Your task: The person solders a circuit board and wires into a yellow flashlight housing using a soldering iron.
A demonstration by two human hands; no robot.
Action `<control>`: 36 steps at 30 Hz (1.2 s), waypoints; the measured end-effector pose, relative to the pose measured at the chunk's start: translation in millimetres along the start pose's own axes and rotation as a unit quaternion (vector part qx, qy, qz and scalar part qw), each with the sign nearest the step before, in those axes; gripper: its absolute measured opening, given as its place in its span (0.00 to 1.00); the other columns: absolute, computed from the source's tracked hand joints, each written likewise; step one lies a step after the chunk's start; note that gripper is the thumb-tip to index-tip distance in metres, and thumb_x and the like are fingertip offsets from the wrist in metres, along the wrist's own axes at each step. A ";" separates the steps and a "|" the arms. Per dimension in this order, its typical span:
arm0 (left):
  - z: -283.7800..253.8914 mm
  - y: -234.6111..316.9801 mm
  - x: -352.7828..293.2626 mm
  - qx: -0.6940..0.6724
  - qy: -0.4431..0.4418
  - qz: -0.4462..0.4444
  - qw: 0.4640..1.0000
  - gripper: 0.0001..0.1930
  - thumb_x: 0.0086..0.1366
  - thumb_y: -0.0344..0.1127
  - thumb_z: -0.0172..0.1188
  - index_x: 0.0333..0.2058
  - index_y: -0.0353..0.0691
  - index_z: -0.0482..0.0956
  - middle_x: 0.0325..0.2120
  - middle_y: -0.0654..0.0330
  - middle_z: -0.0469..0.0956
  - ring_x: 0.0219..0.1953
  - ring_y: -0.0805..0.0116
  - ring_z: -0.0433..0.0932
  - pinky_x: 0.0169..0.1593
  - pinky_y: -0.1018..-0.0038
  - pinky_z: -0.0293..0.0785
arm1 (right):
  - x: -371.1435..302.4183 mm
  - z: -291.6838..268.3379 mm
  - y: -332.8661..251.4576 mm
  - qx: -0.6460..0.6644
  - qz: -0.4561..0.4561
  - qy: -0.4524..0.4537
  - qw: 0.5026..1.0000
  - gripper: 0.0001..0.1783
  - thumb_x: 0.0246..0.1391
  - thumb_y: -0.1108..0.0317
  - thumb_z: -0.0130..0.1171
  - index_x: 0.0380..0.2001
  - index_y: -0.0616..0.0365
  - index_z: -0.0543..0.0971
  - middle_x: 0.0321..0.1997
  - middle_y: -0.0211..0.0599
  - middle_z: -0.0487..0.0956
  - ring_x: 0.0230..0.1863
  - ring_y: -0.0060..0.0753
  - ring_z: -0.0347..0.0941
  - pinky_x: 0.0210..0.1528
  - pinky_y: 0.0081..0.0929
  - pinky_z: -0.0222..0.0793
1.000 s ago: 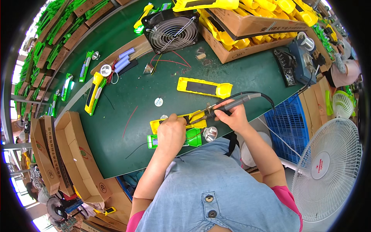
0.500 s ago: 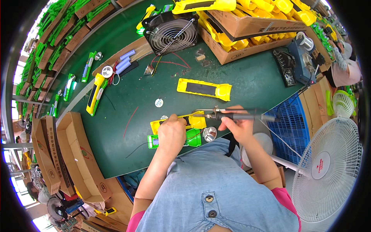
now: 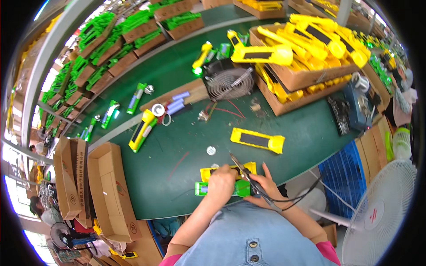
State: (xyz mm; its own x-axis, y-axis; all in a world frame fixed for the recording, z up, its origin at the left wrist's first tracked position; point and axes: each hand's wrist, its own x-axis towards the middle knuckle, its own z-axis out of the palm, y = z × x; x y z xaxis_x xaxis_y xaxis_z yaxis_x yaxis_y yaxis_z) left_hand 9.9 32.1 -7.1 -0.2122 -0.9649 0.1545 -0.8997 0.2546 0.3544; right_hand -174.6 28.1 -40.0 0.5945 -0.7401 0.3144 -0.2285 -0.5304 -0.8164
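My left hand (image 3: 222,182) is closed over a yellow flashlight casing (image 3: 249,168) and a green flashlight casing (image 3: 202,188), lying side by side at the table's near edge. Its fingertips are pressed together, and whatever they hold is hidden. My right hand (image 3: 269,186) grips a soldering iron (image 3: 243,168) beside the casings. The iron's tip points up and left, over the yellow casing, and its dark cable loops off to the right. Farther up lies another yellow casing (image 3: 257,140) with a dark panel. A small white disc (image 3: 211,150) rests left of it.
Boxes of yellow casings (image 3: 306,73) stand at the back right, near a blue soldering station (image 3: 357,106). A round fan with a wire guard (image 3: 228,84) sits at the back. An empty carton (image 3: 111,190) is on the left; a white standing fan (image 3: 377,213) is on the right.
The whole view has shifted, so the table appears lower and farther right. The soldering iron has swung from nearly level to steep, and my right hand is closer to my left. The silver reflector no longer shows.
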 end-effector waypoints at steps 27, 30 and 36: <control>-10.2 -0.1 -41.9 -0.077 0.153 0.055 0.984 0.15 0.42 0.22 0.58 0.32 0.37 0.78 0.26 0.59 0.72 0.29 0.63 0.75 0.30 0.74 0.73 | -24.4 -30.3 -19.5 -0.084 0.044 0.149 0.984 0.12 0.45 0.68 0.61 0.34 0.56 0.72 0.23 0.30 0.78 0.26 0.27 0.74 0.63 0.51 0.41; -15.7 4.0 -35.9 -0.041 0.137 0.078 0.987 0.14 0.40 0.22 0.59 0.31 0.37 0.78 0.24 0.60 0.71 0.29 0.64 0.76 0.29 0.74 0.74 | -31.1 -12.9 -15.9 0.063 0.050 0.265 0.961 0.10 0.45 0.70 0.59 0.33 0.56 0.72 0.22 0.29 0.77 0.26 0.24 0.74 0.63 0.52 0.41; -15.7 6.0 -35.5 0.041 0.101 0.103 0.989 0.14 0.41 0.25 0.58 0.32 0.36 0.78 0.24 0.58 0.70 0.32 0.64 0.76 0.31 0.75 0.74 | -34.2 4.0 -12.2 0.157 0.114 0.344 0.919 0.10 0.43 0.74 0.58 0.33 0.57 0.72 0.20 0.28 0.76 0.27 0.22 0.74 0.63 0.50 0.41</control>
State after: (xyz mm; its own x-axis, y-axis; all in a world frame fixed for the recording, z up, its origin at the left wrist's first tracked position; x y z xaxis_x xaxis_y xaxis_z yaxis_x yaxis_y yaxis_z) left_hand 18.0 68.9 4.0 -0.3202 -0.8588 0.3999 -0.8756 0.4294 0.2211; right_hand -189.0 61.5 -42.8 -0.0936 -0.9607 0.2614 0.0117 -0.2636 -0.9646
